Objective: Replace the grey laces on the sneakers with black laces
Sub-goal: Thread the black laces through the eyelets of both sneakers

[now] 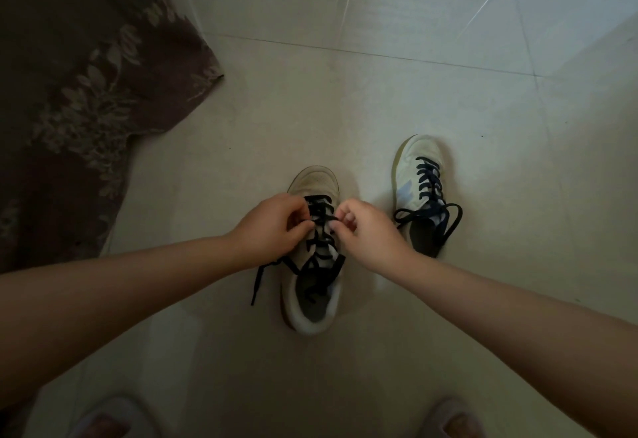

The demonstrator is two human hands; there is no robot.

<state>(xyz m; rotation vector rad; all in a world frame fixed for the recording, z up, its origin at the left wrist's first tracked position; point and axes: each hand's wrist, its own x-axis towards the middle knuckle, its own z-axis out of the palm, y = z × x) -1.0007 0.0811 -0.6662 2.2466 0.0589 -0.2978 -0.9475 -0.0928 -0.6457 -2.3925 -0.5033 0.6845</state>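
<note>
You are near the end, as far as can be judged: the sneaker at right of centre (423, 192) already carries a black lace tied in a bow, and no grey lace shows anywhere. The sneaker at frame centre (312, 258) is threaded with its black lace (319, 230) up most of the eyelets, loose ends trailing to lower left; tightening and tying seem to remain. Your left hand (272, 227) pinches a crossing of that lace with curled fingers, and your right hand (366, 230) pinches it from the other side. Both sneakers stand on the tiled floor (345, 99), long axes running up the frame, toes toward the top, heels toward you.
</note>
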